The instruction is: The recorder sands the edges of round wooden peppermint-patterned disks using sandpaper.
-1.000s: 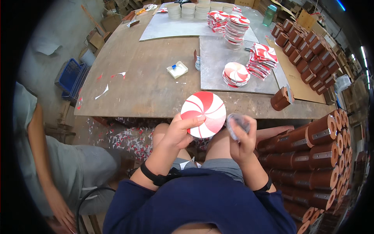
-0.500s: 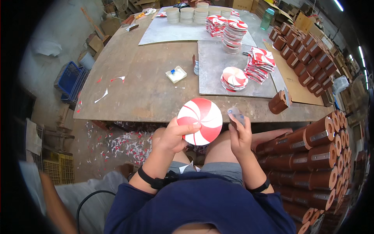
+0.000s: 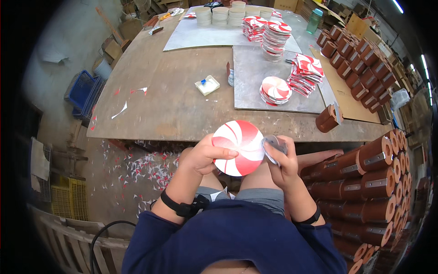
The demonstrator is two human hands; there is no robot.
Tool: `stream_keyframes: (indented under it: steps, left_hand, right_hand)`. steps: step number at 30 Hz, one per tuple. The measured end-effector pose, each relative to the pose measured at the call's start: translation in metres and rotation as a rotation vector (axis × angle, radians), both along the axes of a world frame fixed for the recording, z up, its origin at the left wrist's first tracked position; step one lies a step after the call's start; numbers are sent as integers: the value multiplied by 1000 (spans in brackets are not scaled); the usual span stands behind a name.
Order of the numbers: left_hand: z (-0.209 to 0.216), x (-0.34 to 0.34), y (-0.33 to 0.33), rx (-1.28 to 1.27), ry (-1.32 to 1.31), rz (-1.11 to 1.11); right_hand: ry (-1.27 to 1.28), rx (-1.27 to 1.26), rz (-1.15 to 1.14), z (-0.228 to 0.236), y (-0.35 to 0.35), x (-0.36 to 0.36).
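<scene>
My left hand [image 3: 211, 155] grips a round disc [image 3: 239, 146] with a red and white swirl face, thumb on top and fingers underneath. It is held over my lap, just off the table's front edge. In my right hand [image 3: 286, 160] is a bent grey piece, apparently sandpaper [image 3: 277, 145], pinched between thumb and fingers. This piece lies against the disc's right rim. On the metal sheet beyond are a short pile of trimmed swirl discs [image 3: 275, 90] and a stack of untrimmed swirl squares [image 3: 307, 75].
Farther back stand a tall swirl-disc stack [image 3: 276, 41] and plain round stacks [image 3: 220, 16]. A small white tray [image 3: 207, 85] sits mid-table. Brown cylinders [image 3: 365, 178] are piled at my right, and one brown pot [image 3: 328, 118] stands near the edge. Paper scraps [image 3: 150, 164] litter the floor.
My right hand has brought the grey piece left against the disc's rim. The disc has turned and shifted slightly down and right. A person's arm at lower left has left the view.
</scene>
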State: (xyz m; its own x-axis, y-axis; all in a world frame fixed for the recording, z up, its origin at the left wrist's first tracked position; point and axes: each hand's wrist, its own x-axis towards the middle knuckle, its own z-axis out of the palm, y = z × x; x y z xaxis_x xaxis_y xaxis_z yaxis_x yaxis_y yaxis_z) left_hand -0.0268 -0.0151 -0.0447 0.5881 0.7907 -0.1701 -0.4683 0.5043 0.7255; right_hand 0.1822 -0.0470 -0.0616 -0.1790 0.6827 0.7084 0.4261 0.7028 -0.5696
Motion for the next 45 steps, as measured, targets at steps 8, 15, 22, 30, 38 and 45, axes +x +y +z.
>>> stream_keyframes:
  steps: [8, 15, 22, 30, 38, 45]
  left_hand:
    - [-1, -3, 2, -10, 28, -34]
    - [9, 0, 2, 57, 79, 3]
    - [-4, -9, 6, 73, 62, 2]
    - [0, -9, -1, -9, -37, 22]
    - [3, -11, 7, 7, -67, -10]
    - [-8, -12, 6, 16, -41, -48]
  right_hand:
    - [32, -6, 69, 7, -5, -4]
    - [31, -1, -55, 3, -5, 1]
    - [8, -75, -44, -2, 0, -1]
    - [17, -157, -48, -6, -8, -4]
    - [68, -152, -7, -5, -7, -12]
    - [17, -2, 69, 11, -10, -17]
